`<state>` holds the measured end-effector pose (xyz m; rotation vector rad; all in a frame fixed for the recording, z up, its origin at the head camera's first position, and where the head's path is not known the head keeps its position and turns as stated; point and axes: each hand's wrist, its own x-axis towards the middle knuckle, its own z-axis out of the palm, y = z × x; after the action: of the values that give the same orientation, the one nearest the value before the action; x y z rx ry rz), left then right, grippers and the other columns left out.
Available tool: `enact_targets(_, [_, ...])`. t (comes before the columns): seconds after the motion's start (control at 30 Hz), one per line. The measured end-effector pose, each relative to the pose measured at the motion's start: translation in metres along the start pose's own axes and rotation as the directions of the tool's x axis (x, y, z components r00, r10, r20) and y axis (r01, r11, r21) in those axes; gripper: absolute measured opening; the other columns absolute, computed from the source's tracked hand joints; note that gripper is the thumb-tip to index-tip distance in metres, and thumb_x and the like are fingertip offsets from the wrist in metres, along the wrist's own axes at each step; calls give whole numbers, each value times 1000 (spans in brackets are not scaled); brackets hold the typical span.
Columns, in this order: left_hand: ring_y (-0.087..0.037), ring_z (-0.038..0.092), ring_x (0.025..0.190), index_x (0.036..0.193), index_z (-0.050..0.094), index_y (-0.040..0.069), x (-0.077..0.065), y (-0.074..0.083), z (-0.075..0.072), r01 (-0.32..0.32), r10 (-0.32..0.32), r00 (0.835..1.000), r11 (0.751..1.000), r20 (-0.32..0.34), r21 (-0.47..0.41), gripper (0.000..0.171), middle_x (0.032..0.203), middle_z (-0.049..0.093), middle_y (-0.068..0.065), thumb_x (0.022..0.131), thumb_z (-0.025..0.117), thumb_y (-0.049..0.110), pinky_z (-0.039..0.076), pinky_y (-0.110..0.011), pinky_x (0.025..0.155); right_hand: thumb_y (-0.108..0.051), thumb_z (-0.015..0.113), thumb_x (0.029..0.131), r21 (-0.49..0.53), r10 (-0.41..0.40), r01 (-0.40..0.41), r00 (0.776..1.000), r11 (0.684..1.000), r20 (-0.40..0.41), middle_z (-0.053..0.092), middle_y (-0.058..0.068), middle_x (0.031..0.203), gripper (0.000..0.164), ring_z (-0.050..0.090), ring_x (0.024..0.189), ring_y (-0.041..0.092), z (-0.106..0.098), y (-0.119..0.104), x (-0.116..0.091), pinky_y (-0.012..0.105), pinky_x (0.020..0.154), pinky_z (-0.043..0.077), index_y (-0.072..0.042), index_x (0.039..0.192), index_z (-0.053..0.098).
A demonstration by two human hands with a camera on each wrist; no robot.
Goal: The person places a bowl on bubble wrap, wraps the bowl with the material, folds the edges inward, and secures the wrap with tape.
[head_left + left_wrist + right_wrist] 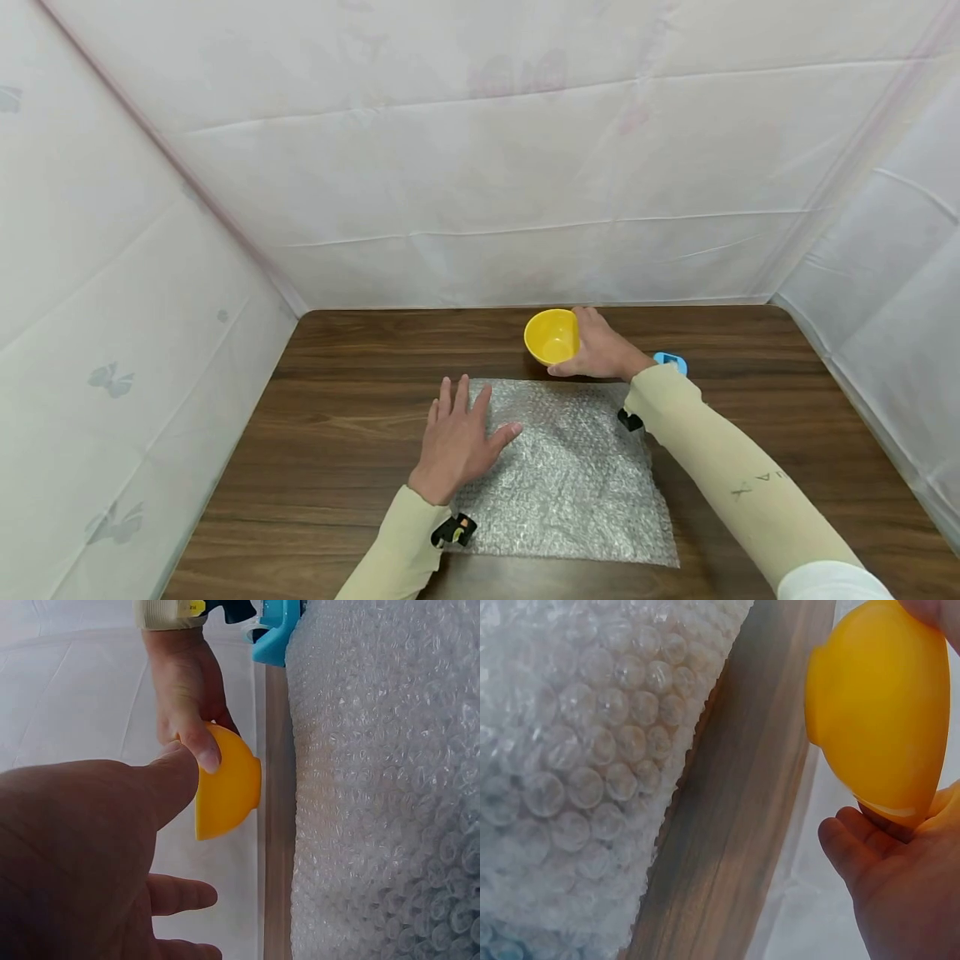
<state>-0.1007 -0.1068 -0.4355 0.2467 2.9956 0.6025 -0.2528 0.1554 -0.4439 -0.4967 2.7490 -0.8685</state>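
Observation:
A yellow bowl [551, 336] is gripped at its right side by my right hand [600, 346], thumb on the near side and fingers on the far side. Its opening faces up, and in the left wrist view its base appears raised above the tabletop. Beneath and nearer to me, a sheet of bubble wrap [562, 475] lies spread flat. My left hand [461, 442] is at the sheet's left edge, fingers spread and holding nothing; whether it presses on the wrap, I cannot tell. Bubble wrap [577, 772] fills the left of the right wrist view.
Just behind my right forearm sits a light blue object [670, 362], partly hidden, its kind unclear. The dark wooden table [360, 417] reaches back to a white sheet wall [465, 183], with further white sheeting at the left and right sides.

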Motion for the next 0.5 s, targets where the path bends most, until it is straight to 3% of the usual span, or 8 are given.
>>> enact_targets(0.5, [-52,27,156,153,51,7,3,-1,1,-25,25,1000,1000,-7,14,76,165,36,-29,98,62,58,33,-66,122,-46,91,71,-10,-24,24,1000,1000,6,49,17,133,109,54,110,29,-6,0,-12,43,89,54,-2,152,33])
